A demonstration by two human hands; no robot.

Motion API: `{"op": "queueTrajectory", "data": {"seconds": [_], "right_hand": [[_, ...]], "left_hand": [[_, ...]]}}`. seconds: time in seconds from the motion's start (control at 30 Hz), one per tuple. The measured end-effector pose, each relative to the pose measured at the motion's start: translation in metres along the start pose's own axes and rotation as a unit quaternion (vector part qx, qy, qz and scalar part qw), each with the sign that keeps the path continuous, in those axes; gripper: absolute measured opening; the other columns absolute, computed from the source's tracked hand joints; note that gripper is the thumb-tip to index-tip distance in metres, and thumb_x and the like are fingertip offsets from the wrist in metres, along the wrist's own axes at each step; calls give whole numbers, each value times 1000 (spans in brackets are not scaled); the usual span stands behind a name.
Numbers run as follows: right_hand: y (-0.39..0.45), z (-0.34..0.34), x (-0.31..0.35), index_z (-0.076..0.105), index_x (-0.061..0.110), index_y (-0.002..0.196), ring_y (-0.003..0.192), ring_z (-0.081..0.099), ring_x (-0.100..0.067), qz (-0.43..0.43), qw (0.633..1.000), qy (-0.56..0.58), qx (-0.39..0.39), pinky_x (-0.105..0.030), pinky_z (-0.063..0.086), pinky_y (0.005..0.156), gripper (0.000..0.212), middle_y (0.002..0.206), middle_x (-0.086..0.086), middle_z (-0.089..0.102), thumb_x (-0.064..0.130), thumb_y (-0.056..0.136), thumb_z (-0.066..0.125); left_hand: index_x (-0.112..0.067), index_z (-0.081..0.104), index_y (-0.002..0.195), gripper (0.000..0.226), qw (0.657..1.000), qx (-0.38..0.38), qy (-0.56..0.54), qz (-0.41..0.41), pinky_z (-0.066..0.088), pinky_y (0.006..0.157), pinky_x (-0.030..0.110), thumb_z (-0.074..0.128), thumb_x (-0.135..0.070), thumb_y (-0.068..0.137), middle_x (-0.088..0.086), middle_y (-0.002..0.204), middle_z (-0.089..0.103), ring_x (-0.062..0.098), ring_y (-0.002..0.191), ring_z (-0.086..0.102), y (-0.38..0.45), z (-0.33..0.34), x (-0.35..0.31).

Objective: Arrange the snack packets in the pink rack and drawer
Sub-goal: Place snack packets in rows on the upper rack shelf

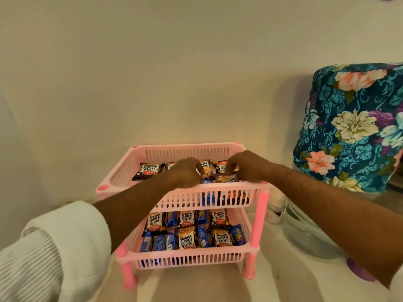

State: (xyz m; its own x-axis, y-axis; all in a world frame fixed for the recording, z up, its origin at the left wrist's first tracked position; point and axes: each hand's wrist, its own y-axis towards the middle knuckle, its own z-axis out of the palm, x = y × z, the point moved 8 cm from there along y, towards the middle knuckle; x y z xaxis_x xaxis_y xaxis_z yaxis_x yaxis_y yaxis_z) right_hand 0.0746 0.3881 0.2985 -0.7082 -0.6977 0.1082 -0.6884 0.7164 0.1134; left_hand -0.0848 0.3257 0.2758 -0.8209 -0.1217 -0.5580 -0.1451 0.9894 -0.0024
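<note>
In the head view a pink rack (174,188) with two trays stood on a white surface (196,286) close to a pale wall (152,73). The upper tray (122,177) held several salted peanut packets (148,171) lying flat along its back part. The lower tray (189,257) was filled with two rows of packets, peanut packets mixed with blue biscuit packets (172,219), standing side by side.

Both hands were inside the upper tray, near its front wall. The left hand (185,173) had its fingers curled down onto the packets in the middle of the tray; which packet it gripped, I could not tell, because the knuckles hid the fingertips. The right hand (248,166) was also curled, and its fingers seemed to pinch the edge of one peanut packet (225,178) which lay between the two hands, just behind the front wall. A blue packet (207,182) was touching this packet on its left side.

The left arm wore a white ribbed sleeve (54,247) pushed up from the wrist. At the right of the rack stood a big rounded thing under a flowered cloth cover (353,127), and below it a clear container (305,232), partly hidden by the right arm
</note>
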Motion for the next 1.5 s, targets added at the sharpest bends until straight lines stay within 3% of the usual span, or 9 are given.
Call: {"op": "queueTrajectory", "data": {"seconds": [0.17, 0.33, 0.47, 0.6, 0.77, 0.93, 1.03, 1.17, 1.5], "right_hand": [[-39, -21, 20, 75, 20, 108, 105, 66, -18, -11, 986, 64, -155, -32, 54, 91, 24, 116, -1, 72, 11, 85, 74], [-108, -24, 44, 75, 13, 98, 95, 67, -18, -62, 927, 141, -341, -38, 56, 85, 13, 103, -3, 72, 10, 85, 72], [-156, 11, 63, 72, 9, 94, 94, 64, -23, -94, 900, 165, -393, -35, 50, 82, 10, 96, -5, 70, 11, 85, 69], [-178, 94, 76, 72, 7, 90, 87, 63, -21, -74, 919, 221, -318, -36, 52, 76, 5, 91, -6, 69, 9, 86, 71], [-201, 221, 84, 73, 18, 99, 89, 62, -12, 1, 952, 288, -105, -40, 56, 78, 14, 98, 2, 66, 17, 85, 74], [-229, 307, 103, 62, 32, 121, 110, 58, -16, 58, 967, 237, 69, -36, 52, 88, 38, 121, 6, 55, 47, 87, 70], [-243, 336, 106, 50, 31, 136, 125, 45, -23, 101, 966, 198, 133, -39, 52, 91, 63, 136, 1, 43, 59, 83, 69], [-257, 357, 102, 37, 27, 145, 129, 41, -30, 145, 959, 178, 168, -39, 51, 95, 83, 141, -6, 33, 60, 79, 74], [-259, 354, 91, 49, 19, 132, 99, 58, -18, 239, 914, 311, 99, -25, 47, 82, 75, 126, -5, 46, 39, 71, 89]], "left_hand": [[-24, 66, 108, 18, 981, -141, 66, 117, 48, 86, 32, 62, -20, 91, -3, 115, 64, 17, 104, 57, -49, -13, -27], [-24, 68, 97, 11, 936, -291, 54, 192, 39, 87, 34, 61, -21, 89, -3, 105, 63, 21, 108, 47, -124, -6, -28], [-19, 67, 90, 9, 920, -336, 36, 198, 34, 84, 27, 60, -19, 85, -2, 95, 62, 20, 100, 51, -169, 23, -2], [-15, 64, 88, 4, 956, -256, 15, 141, 46, 82, 42, 61, -16, 87, 1, 92, 65, 25, 92, 57, -196, 91, 53], [-18, 68, 101, 15, 987, -144, 60, -24, 49, 87, 44, 66, -22, 87, 2, 105, 66, 28, 102, 58, -230, 167, 141], [-25, 51, 130, 52, 959, -53, 133, -243, 46, 88, 44, 63, -46, 85, 8, 130, 51, 36, 116, 51, -275, 202, 220], [-21, 42, 137, 67, 935, -40, 69, -345, 43, 97, 48, 63, -55, 83, 13, 133, 49, 40, 122, 49, -298, 215, 249], [-16, 43, 135, 68, 925, -34, -22, -378, 48, 97, 44, 61, -58, 84, 11, 128, 59, 35, 118, 57, -309, 227, 265], [-12, 58, 122, 64, 907, -48, -185, -374, 47, 83, 29, 88, -25, 67, 9, 124, 62, 22, 105, 60, -295, 214, 285]]}}
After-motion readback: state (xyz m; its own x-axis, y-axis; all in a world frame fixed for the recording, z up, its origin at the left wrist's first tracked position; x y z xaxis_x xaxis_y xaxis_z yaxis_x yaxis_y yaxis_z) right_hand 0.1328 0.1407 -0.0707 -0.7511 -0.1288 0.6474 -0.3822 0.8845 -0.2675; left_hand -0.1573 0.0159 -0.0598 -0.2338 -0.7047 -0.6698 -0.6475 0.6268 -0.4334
